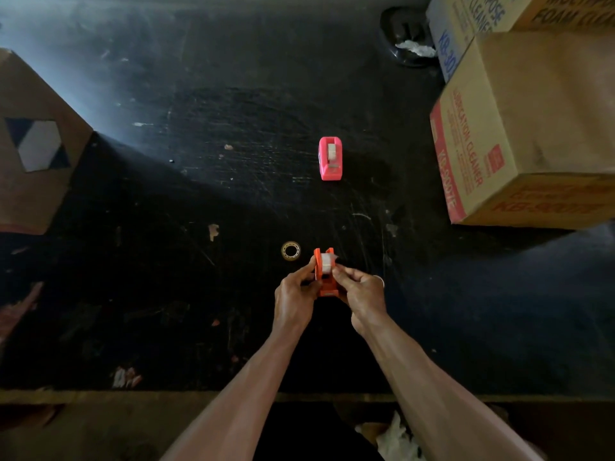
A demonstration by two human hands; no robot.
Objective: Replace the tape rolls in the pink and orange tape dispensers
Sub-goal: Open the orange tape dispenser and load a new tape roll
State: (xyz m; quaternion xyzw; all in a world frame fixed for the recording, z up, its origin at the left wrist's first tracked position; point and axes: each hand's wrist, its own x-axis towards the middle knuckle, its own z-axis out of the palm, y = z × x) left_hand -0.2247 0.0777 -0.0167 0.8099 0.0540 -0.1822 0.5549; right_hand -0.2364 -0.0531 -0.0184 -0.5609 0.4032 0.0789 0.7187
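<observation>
- Two tape dispensers were seen on the dark worktop (199, 161): the pink dispenser (330, 158) stood alone, well beyond the hands, with a roll already seated in it.
- The orange dispenser (324, 272) was held near the front edge, a white tape roll (326, 263) sitting in its cradle.
- The left hand (294, 294) was closed around the dispenser's left side; the right hand (361, 289) was pinched at the roll's right side, apparently on the tape end.
- A nearly spent roll (291, 250) lay flat just left of the orange dispenser, untouched.
- The pink unit was judged finished; on the orange one, only threading the tape to the cutter seemed left.
- Open room was left all around the hands; cardboard boxes (532, 128) crowded the far right, and another box (33, 144) the left edge.
</observation>
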